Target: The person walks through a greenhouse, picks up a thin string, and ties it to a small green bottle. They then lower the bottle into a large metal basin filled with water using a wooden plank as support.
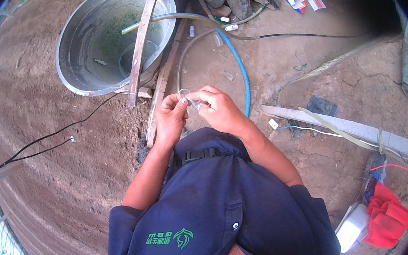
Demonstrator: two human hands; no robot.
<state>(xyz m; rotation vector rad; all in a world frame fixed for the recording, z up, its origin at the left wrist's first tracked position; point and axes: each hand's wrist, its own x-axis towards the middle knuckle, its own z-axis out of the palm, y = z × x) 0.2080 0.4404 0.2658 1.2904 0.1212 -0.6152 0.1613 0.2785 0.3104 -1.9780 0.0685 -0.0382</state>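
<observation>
My left hand (170, 116) and my right hand (217, 107) meet in front of my chest, over bare earth. Between the fingertips of both hands I pinch a small clear piece (191, 100), thin and see-through, perhaps a bit of plastic tube or wrap; its exact kind is too small to tell. A clear ring-like loop (183, 92) shows just above my left thumb. My dark blue shirt (217, 201) fills the lower middle of the view.
A large metal basin (74, 67) with water stands at the upper left, a wooden plank (141, 41) across it. A blue hose (239, 65) curves past my hands. Black cables (40, 143) lie left. A grey beam (355, 130), red cloth (388, 217) and white container (352, 226) lie right.
</observation>
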